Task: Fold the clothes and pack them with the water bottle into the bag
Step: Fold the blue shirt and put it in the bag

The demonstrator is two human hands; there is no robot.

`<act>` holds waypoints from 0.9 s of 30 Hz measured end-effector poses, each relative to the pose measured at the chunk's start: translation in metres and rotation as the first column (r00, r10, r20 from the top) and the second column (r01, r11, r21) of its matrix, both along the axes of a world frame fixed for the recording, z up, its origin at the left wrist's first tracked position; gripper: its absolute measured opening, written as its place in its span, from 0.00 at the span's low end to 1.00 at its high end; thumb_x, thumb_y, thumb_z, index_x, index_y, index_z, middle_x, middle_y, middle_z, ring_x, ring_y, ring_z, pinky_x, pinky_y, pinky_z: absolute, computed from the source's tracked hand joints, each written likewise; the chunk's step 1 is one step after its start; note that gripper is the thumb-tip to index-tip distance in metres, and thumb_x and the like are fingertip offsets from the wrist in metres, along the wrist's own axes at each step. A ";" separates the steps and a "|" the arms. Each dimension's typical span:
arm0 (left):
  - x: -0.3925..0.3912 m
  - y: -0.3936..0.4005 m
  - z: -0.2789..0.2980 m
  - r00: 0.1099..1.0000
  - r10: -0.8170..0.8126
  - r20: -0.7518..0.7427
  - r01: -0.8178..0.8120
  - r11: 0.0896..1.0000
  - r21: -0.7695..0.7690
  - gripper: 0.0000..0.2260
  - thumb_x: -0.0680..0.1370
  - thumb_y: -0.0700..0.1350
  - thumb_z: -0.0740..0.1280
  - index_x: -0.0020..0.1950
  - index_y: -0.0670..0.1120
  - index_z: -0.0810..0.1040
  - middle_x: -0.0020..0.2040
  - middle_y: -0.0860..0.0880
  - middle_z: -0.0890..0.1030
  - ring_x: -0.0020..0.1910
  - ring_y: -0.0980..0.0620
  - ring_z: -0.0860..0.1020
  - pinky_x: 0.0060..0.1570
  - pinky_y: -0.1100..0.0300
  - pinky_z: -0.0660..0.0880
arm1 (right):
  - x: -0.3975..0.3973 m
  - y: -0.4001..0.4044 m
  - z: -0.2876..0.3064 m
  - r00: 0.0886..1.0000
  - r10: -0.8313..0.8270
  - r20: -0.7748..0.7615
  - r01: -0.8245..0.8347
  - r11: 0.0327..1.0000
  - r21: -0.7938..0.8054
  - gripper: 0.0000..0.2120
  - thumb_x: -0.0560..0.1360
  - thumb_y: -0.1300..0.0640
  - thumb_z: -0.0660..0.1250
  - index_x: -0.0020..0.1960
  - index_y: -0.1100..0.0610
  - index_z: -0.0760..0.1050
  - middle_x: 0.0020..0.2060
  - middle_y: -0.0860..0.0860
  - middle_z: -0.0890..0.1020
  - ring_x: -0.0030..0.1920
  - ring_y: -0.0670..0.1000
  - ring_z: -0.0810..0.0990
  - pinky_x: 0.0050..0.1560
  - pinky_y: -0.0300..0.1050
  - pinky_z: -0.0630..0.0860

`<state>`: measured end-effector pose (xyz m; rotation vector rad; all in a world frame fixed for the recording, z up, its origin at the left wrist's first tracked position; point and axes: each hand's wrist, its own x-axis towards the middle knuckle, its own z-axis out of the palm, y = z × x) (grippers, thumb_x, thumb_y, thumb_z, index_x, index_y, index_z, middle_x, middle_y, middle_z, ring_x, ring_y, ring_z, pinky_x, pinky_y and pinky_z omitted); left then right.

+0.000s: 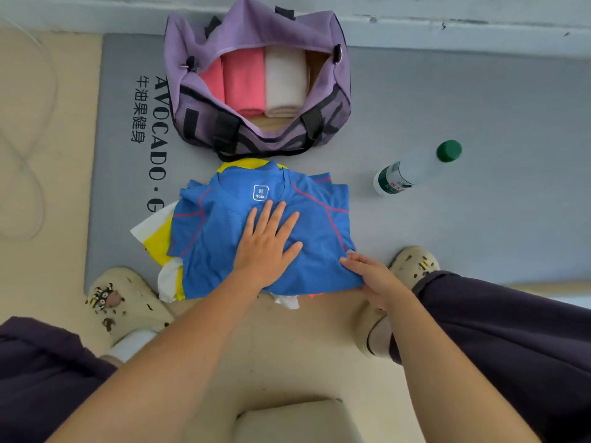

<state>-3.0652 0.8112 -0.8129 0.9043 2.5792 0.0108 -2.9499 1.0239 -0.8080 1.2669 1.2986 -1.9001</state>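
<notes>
A blue shirt point(217, 225) with pink seams lies partly folded on top of a yellow and white garment point(156, 238) on the grey mat. My left hand point(267, 241) presses flat on the middle of the blue shirt, fingers spread. My right hand point(372, 278) pinches the shirt's lower right edge. Beyond the pile the purple bag point(256, 30) stands unzipped, with folded pink clothes point(244, 81) and a folded white piece point(284, 81) inside. A clear water bottle point(412, 171) with a green cap lies on the mat to the right of the shirt.
The grey mat point(479, 123) with black lettering runs along a wall at the top. My two beige clogs point(128, 302) and dark trouser legs flank the clothes pile. A thin cord loops on the beige floor at the left. A beige stool edge point(297, 420) shows at the bottom.
</notes>
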 end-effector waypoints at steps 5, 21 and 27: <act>0.001 -0.001 -0.007 0.997 0.045 0.062 -0.046 0.999 0.017 0.30 0.79 0.64 0.42 0.80 0.55 0.45 0.81 0.50 0.46 0.80 0.48 0.40 0.76 0.49 0.34 | 0.001 0.009 0.005 0.993 0.121 0.013 -0.120 0.991 -0.055 0.09 0.75 0.55 0.70 0.55 0.54 0.81 0.50 0.49 0.85 0.50 0.49 0.82 0.52 0.43 0.75; 0.003 0.001 -0.021 0.996 0.078 0.051 -0.082 0.993 0.082 0.30 0.80 0.65 0.41 0.79 0.56 0.40 0.81 0.50 0.42 0.79 0.48 0.37 0.75 0.49 0.33 | -0.017 0.004 0.009 1.000 0.029 -0.006 -0.028 0.982 0.185 0.11 0.74 0.55 0.73 0.51 0.61 0.80 0.46 0.55 0.84 0.45 0.54 0.82 0.47 0.47 0.78; 0.006 0.003 -0.027 0.996 0.078 0.035 -0.081 0.995 0.066 0.30 0.79 0.64 0.41 0.79 0.56 0.40 0.81 0.50 0.41 0.79 0.47 0.37 0.74 0.50 0.31 | -0.017 -0.002 -0.007 0.996 -0.075 -0.042 0.081 0.980 0.181 0.14 0.75 0.55 0.72 0.55 0.64 0.80 0.53 0.57 0.84 0.52 0.53 0.82 0.58 0.52 0.76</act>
